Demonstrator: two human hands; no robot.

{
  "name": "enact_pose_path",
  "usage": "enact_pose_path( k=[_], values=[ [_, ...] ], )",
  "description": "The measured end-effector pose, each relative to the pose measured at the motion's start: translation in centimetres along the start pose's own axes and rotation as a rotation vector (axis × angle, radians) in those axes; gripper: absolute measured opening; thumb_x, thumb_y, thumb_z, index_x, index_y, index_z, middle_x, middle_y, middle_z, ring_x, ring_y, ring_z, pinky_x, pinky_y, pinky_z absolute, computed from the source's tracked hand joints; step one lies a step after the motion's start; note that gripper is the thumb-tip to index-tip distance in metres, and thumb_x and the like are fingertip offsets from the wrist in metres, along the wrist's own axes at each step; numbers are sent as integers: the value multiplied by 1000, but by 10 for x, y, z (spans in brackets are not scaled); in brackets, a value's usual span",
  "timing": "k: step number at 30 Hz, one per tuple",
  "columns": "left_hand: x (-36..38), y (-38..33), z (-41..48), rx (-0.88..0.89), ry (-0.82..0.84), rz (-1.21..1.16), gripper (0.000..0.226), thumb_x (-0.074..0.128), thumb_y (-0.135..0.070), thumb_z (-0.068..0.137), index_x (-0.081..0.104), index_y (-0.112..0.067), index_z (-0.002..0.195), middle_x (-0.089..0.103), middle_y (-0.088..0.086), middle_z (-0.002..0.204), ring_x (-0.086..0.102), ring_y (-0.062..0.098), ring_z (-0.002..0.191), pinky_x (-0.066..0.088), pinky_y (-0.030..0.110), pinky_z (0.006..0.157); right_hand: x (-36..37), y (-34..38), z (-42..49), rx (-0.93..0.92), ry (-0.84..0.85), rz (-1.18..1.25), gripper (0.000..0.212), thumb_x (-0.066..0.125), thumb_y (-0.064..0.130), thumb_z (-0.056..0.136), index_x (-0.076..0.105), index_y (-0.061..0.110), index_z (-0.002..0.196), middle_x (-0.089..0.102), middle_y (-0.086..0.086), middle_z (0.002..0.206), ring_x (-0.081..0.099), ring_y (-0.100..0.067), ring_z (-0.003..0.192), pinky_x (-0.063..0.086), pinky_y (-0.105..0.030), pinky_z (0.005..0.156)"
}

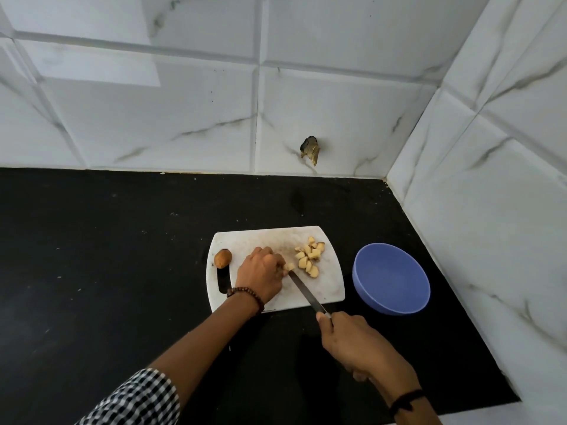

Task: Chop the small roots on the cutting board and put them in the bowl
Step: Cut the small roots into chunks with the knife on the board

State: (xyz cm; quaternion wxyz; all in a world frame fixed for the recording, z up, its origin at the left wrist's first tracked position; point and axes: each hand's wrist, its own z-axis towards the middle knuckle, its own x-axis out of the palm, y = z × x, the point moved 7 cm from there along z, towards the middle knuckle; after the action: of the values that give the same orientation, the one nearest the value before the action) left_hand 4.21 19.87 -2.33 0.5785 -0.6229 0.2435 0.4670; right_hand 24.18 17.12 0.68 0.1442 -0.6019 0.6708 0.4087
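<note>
A white cutting board lies on the black counter. On its right half sits a pile of several pale yellow root chunks. One whole brown root rests at the board's left edge by the handle slot. My left hand is curled over a root piece, pinning it to the board. My right hand grips the handle of a knife, whose blade runs up-left to the held piece. The blue bowl stands just right of the board, with nothing in it.
White marble-look tiled walls meet in a corner behind and to the right of the bowl. A broken hole marks the back wall above the board. The black counter stretches left of the board.
</note>
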Motion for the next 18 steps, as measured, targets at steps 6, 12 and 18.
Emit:
enact_pose_path(
  k=[6,12,18],
  values=[
    [-1,4,0,9,2,-37,16,65,-28,88,69,-25,103,60,-6,100,50,12,97,45,25,80,-5,1,1,3,-44,92,43,31,52,104,56,20,88,53,2,77,48,-7,59,42,-24,58],
    [-2,4,-1,5,8,-65,13,64,-26,89,71,-26,100,60,-6,99,48,11,95,45,24,79,-1,12,12,-43,-156,135,47,29,52,104,59,19,89,55,1,75,54,-9,65,43,-27,62],
    [-6,15,-2,-40,-22,-134,30,71,-27,83,66,-19,112,56,-5,110,53,11,102,47,22,84,6,28,21,-109,-221,188,46,31,54,103,58,20,88,56,2,74,55,-9,68,43,-29,64]
  ],
)
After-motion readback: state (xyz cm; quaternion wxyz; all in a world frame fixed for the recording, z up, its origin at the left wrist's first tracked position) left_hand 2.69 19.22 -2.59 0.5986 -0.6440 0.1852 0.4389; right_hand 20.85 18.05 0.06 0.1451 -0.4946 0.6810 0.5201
